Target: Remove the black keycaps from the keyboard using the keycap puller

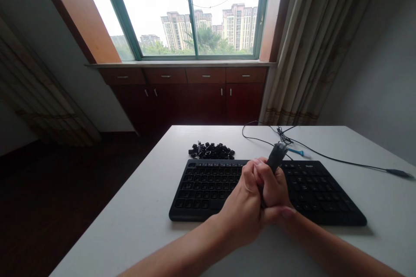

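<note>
1. The keyboard point(195, 214) lies flat on the white table point(130, 225), its long front edge towards the person. Its left part shows bare key sockets; the right part is too dim to read key by key. Set square like this, it probably gives both hands equal reach.

2. Over the keyboard's middle, right of centre, a dark brush-like tool point(276, 158) slants up and away, its frayed tip clear of the fists. Such a hold probably leaves the tip free and the handle steady.

3. The left hand point(242, 207) is clenched round the tool and against the other hand, its fingers overlapping there, the forearm coming in from the lower left. The right hand point(276, 186) is also closed on the tool, its forearm angling in from the lower right. The wrists nearly meet; which palm bears more of the handle cannot be told.

4. Just behind the keyboard's left half sits a heap of black keycaps point(214, 151), likely kept together so none strays.

5. Behind the keyboard's right half lie a small blue tool point(296, 152) and a thin black cable, tangled there, then running right to a dark end piece point(399, 173).
</note>
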The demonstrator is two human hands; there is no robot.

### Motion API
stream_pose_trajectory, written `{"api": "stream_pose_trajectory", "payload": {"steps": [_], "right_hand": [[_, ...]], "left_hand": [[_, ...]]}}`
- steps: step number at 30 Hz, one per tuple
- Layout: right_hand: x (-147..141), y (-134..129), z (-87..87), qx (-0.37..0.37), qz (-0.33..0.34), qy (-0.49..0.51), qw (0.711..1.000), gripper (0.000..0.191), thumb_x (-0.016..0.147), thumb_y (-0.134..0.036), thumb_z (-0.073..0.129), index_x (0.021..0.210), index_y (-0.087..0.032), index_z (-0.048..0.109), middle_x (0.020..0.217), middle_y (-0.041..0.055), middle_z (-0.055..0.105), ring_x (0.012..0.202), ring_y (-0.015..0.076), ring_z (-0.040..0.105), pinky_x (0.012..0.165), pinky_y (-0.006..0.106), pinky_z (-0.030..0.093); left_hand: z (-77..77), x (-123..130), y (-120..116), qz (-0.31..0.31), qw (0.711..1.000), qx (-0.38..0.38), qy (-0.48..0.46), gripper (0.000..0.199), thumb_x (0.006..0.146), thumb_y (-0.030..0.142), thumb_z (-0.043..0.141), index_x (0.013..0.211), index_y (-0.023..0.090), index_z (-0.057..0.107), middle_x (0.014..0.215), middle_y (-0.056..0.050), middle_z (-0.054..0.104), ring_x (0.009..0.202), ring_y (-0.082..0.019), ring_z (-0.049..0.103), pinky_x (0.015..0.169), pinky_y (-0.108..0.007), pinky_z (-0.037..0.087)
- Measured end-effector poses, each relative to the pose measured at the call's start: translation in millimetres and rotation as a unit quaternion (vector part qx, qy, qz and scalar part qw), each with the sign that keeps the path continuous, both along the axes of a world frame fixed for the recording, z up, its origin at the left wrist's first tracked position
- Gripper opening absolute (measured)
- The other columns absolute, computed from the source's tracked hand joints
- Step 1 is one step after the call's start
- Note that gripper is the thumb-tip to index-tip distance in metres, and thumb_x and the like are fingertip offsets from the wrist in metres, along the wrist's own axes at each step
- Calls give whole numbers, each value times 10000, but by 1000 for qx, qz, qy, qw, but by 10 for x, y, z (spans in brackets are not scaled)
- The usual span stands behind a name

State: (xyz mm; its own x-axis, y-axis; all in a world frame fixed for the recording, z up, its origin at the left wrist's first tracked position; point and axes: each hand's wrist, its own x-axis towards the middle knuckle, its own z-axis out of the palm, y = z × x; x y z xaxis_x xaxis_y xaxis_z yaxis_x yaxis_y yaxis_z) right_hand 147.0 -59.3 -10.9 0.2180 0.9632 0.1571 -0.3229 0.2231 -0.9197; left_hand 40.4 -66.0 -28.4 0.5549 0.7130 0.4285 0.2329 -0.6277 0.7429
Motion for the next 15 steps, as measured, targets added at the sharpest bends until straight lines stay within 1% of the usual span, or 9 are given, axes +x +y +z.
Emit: {"api": "stream_pose_trajectory", "payload": {"steps": [2, 4, 6, 8, 9, 11, 13, 15], "right_hand": [[37, 13, 20, -1, 20, 22, 1000, 518, 844, -400, 701, 488, -231, 365, 466, -53, 320, 450, 98, 267, 445, 288, 263], [83, 22, 52, -4, 50, 53, 997, 504, 850, -368, 695, 493, -230, 368, 442, -66, 300, 419, 86, 243, 424, 285, 212], [128, 33, 79, -10, 69, 88, 994, 482, 841, -332, 703, 513, -230, 364, 436, -79, 287, 397, 76, 217, 408, 283, 164], [161, 47, 90, -19, 69, 112, 991, 472, 831, -305, 707, 528, -230, 354, 437, -86, 285, 389, 70, 200, 402, 279, 145], [171, 54, 90, -23, 68, 119, 990, 469, 829, -296, 708, 531, -229, 352, 437, -87, 289, 388, 70, 202, 400, 277, 146], [182, 67, 84, -30, 66, 126, 989, 459, 830, -283, 704, 538, -228, 355, 435, -87, 296, 385, 71, 214, 398, 274, 153], [181, 75, 81, -30, 66, 129, 989, 444, 832, -277, 701, 545, -227, 366, 438, -87, 301, 384, 73, 231, 400, 272, 164], [175, 78, 83, -28, 66, 127, 989, 437, 831, -278, 701, 548, -225, 373, 441, -88, 302, 382, 72, 240, 402, 271, 169]], "left_hand": [[75, -28, 47, -4, 1000, -7, 2, 1096, 777, 605, 809, 1558, 196, 158, 1500, -204, 445, 1363, -366, 489, 1137, -503, 448], [141, -82, 115, 6, 999, 16, 38, 1088, 700, 664, 838, 1522, 194, 301, 1427, -179, 535, 1277, -359, 551, 1091, -508, 481], [184, -158, 201, 21, 993, 64, 95, 987, 633, 736, 831, 1379, 175, 510, 1261, -145, 645, 1140, -348, 612, 1016, -509, 517], [202, -238, 289, 20, 981, 114, 154, 838, 605, 792, 800, 1141, 163, 663, 1047, -103, 701, 976, -317, 644, 917, -483, 546], [205, -275, 327, 10, 974, 138, 180, 770, 622, 800, 783, 1047, 164, 698, 974, -85, 706, 907, -294, 647, 869, -458, 550], [213, -333, 383, -15, 961, 175, 213, 658, 679, 781, 760, 941, 177, 740, 919, -61, 710, 824, -248, 642, 802, -399, 538], [231, -368, 407, -42, 954, 194, 225, 566, 739, 736, 752, 915, 199, 770, 929, -45, 717, 804, -217, 637, 765, -352, 518], [260, -384, 407, -65, 950, 201, 230, 490, 780, 683, 756, 928, 217, 790, 937, -37, 720, 809, -204, 636, 757, -330, 508]]}}
